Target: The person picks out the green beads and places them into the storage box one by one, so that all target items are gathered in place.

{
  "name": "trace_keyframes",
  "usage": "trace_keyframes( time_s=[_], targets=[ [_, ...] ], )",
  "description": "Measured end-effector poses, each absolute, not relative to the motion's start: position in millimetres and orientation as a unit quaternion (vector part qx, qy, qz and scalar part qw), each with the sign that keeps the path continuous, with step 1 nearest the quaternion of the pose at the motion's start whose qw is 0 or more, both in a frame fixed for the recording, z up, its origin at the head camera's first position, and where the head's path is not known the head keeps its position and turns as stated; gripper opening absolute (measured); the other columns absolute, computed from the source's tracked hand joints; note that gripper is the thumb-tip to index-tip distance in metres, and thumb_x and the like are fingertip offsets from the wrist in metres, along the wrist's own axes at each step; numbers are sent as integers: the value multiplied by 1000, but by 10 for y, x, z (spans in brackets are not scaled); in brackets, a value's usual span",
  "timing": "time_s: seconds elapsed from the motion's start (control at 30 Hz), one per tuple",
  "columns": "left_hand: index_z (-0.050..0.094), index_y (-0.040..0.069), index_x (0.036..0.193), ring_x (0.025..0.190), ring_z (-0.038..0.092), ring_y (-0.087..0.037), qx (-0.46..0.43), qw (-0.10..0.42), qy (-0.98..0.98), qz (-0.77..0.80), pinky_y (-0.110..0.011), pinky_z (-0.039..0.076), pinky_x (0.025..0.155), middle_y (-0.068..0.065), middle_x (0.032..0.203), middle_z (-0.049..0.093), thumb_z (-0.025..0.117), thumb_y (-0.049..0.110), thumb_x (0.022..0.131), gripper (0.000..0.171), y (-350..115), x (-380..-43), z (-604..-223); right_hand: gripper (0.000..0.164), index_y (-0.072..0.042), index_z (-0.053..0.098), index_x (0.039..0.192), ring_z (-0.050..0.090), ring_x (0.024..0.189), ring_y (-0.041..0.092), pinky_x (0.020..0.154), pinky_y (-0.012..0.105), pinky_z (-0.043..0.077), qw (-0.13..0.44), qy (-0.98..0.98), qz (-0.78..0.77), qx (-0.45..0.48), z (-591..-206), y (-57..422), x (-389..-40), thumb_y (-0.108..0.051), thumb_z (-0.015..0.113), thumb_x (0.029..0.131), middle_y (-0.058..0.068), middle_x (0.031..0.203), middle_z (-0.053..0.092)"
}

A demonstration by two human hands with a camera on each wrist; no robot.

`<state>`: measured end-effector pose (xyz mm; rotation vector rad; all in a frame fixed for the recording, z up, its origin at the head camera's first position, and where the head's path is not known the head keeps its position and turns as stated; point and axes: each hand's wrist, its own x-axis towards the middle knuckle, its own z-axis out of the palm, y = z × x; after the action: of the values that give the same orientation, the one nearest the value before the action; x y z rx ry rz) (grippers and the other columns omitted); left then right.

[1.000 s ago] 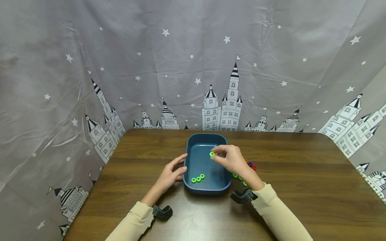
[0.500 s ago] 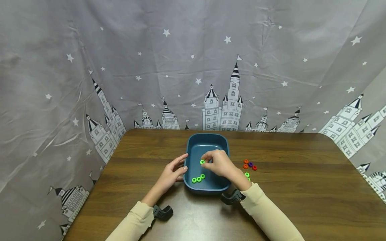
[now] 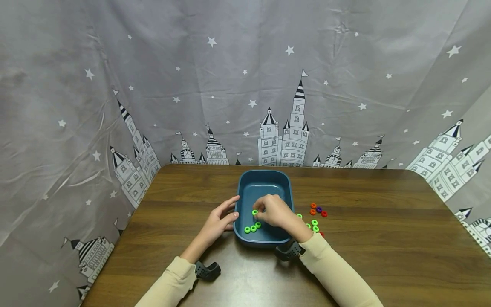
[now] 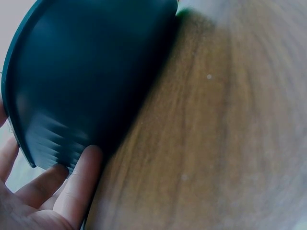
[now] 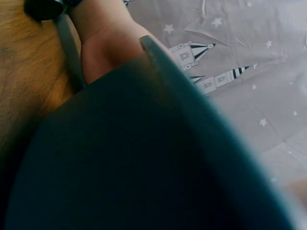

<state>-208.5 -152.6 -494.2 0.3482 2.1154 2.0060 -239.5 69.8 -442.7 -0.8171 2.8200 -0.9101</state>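
Note:
In the head view, my right hand (image 3: 274,209) pinches a small green ring bead (image 3: 253,214) between thumb and fingertips, inside the outline of a dark blue tray (image 3: 264,178). Three green rings (image 3: 245,230) lie in a slanting row on the tray floor, just below the pinched one. My left hand (image 3: 216,221) rests against the tray's left side, thumb and forefinger at the rim. The left wrist view shows its fingers (image 4: 81,187) fairly straight against the tray's outer wall. The right wrist view is mostly filled by the tray wall (image 5: 110,143), which hides the pinch.
Right of the tray, on the brown wooden table (image 3: 383,238), lie orange rings (image 3: 311,212), a purple ring (image 3: 317,210), a red ring (image 3: 322,215) and several green rings (image 3: 313,223). Another red ring is partly hidden by the right forearm. A grey curtain (image 3: 230,76) hangs behind.
My right hand has moved left and down over the tray with the green ring, closer to the row of three. More rings on the table now show. My left hand stays put.

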Motion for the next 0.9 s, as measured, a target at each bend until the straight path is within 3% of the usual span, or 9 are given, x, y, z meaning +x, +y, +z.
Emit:
trace_keyframes(
  time_s=[0.37,0.9],
  targets=[
    [36,6,157,121,62,-37,115,104,718,679,-35,65,82,-34,153,42,55,10,103,58,-1521,-2083,-4936,12,-7,79,92,60,67,6,64,26,53,43,925,-266,-267,-4481,691,-2394,-9,83,81,-1,73,72],
    [35,5,158,123,61,-39,114,104,721,676,-34,64,82,-34,153,42,55,10,104,58,-1521,-2084,-4937,12,-5,79,96,58,67,7,62,25,51,80,921,-269,-269,-4511,662,-2379,-8,80,84,0,75,73]
  ],
)
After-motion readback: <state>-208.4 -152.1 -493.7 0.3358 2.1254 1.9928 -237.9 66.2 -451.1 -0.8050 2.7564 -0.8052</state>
